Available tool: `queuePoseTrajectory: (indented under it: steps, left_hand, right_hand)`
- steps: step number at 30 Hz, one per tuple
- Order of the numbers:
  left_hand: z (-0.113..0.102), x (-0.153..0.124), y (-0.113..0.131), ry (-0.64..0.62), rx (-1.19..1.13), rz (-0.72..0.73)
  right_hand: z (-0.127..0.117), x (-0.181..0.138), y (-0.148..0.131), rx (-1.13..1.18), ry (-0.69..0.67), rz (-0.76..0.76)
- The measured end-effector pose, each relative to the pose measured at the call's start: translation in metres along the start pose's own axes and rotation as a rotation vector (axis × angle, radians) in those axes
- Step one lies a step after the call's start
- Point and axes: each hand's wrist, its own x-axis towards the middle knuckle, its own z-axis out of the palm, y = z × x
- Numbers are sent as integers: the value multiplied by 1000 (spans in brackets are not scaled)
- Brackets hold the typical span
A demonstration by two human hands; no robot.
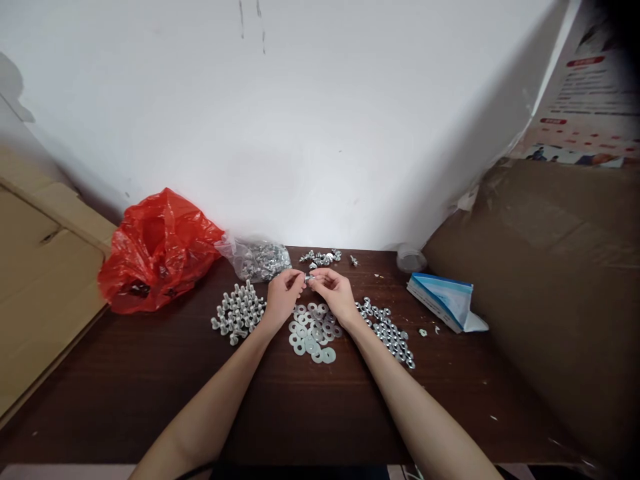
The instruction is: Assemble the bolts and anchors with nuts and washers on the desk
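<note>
Over the middle of the table, my left hand (pixel 284 293) and my right hand (pixel 336 291) meet with fingertips pinched on a small metal bolt (pixel 309 277). Fingers cover much of it, so I cannot tell which parts sit on its shaft. Below the hands lies a loose pile of flat washers (pixel 313 330). To the left of my left wrist, several bolts (pixel 237 310) stand mostly on their heads. A spread of nuts (pixel 393 333) lies to the right of my right wrist. Just behind the hands is a group of bolts fitted with washers (pixel 323 257).
A red plastic bag (pixel 163 250) and a clear bag of metal hardware (pixel 265 260) sit at the back left. At the right are a round clear container (pixel 411 257) and a blue-and-white packet (pixel 443 300). Cardboard (pixel 47 267) borders the left, a large brown box (pixel 550 287) the right.
</note>
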Motion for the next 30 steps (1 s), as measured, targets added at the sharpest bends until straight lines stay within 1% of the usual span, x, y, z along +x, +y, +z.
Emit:
queuePoseTrajectory:
  steps: [4,9,22,26,30]
  left_hand:
    - [0,0,-2,10,-37,12]
    - [0,-1,-2,14,-21,30]
    - [1,-3,5,31,-40,30]
    - [1,-3,5,32,-42,40]
    - [1,-2,4,27,-57,27]
  right_hand:
    - [1,0,1,-21,3,3]
    - [0,-1,1,-31,-10,-12]
    - [-3,-1,3,-125,-47,-9]
    - [-2,-2,1,-93,-36,-8]
    - [-4,-1,4,-111,-60,-14]
